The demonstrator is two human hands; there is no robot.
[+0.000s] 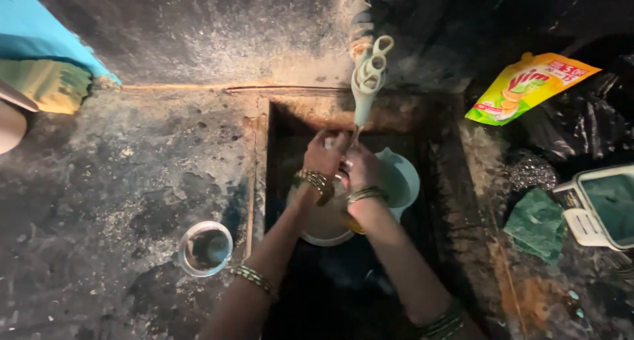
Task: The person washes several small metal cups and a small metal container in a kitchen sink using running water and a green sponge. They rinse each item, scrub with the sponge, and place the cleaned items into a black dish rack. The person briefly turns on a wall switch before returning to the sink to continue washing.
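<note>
At the centre of the frame, a dark square stone sink (277, 125) was sunk into the rough grey counter (132, 168). Both hands met under the pale plastic tap (366, 82), just below its spout. The left hand (325, 154) and the right hand (361, 165) were pressed close together, touching, with fingers curled around something small; what it was I could not tell. Gold bangles (316, 179) sat on both wrists. Under the hands, inside the sink, stood a round white bowl (323, 224), and just right of it a light blue plastic jug (403, 181). Left of the sink, on the counter, stood a small round glass bowl (205, 248). At the upper right lay a yellow-green detergent pouch (528, 86); lower right lay a green scrub pad (538, 224) near a steel wool ball (531, 171).
</note>
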